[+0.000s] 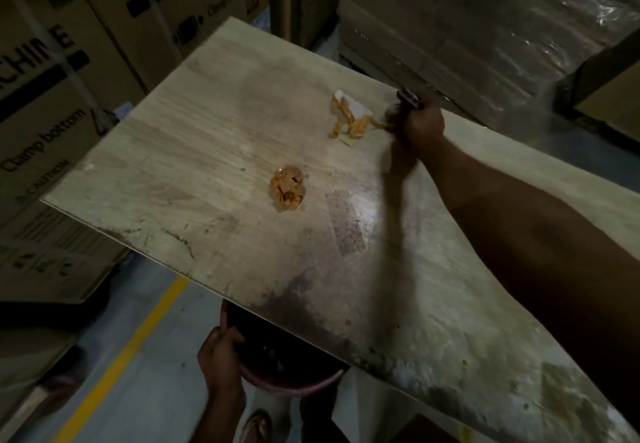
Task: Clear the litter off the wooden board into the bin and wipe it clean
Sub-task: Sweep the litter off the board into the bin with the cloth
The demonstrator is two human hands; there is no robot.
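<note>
A pale wooden board [194,151] fills the middle of the view, stained dark along its near edge. Two pieces of litter lie on it: a crumpled orange wrapper [288,189] near the centre and a torn white-and-orange paper scrap [349,117] farther back. My right hand [423,123] reaches across the board, closed on a small dark object just right of the paper scrap; what that object is stays unclear. Below the board's near edge, my left hand [221,356] grips the rim of a pink bin [294,385], which sits partly under the board.
Large cardboard washing-machine boxes [52,103] stand left and behind. Plastic-wrapped cartons [485,27] rise at the back right. A grey floor with a yellow line [138,338] runs below left. A foot in a sandal [256,425] shows near the bottom edge.
</note>
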